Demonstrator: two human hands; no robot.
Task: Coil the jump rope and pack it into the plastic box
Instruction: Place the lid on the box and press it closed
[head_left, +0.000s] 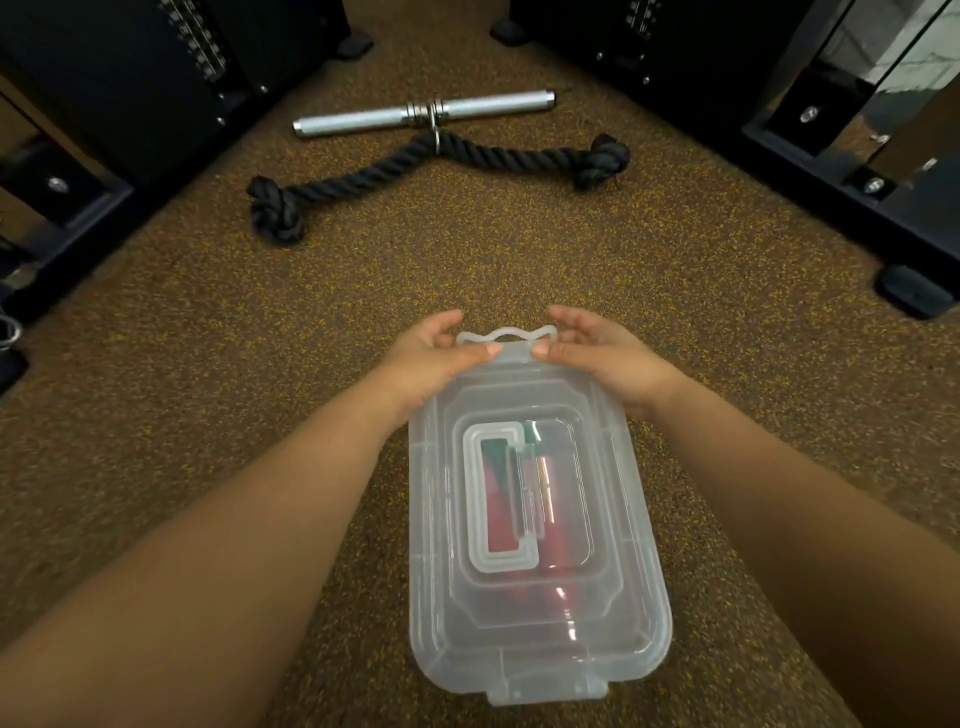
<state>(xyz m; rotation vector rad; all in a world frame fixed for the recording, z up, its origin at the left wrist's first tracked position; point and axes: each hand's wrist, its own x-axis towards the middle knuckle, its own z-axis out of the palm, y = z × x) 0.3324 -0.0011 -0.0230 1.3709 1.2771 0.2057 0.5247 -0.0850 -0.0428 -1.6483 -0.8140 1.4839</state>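
A clear plastic box (613, 613) stands on the speckled floor in front of me with its lid on. Through the lid I see red and green parts of the jump rope (501, 499), blurred by the plastic. A folding handle lies flat on the lid's middle. At the box's far end a wavy latch (506, 335) sticks up. My left hand (436, 358) holds the latch's left corner between thumb and fingers. My right hand (592, 353) holds its right corner the same way.
A thick black knotted rope (395, 166) clipped to a short metal bar (363, 119) lies on the floor beyond the box. Black gym machine frames (831, 171) stand at the left and right, with a rubber foot (914, 296) at the right.
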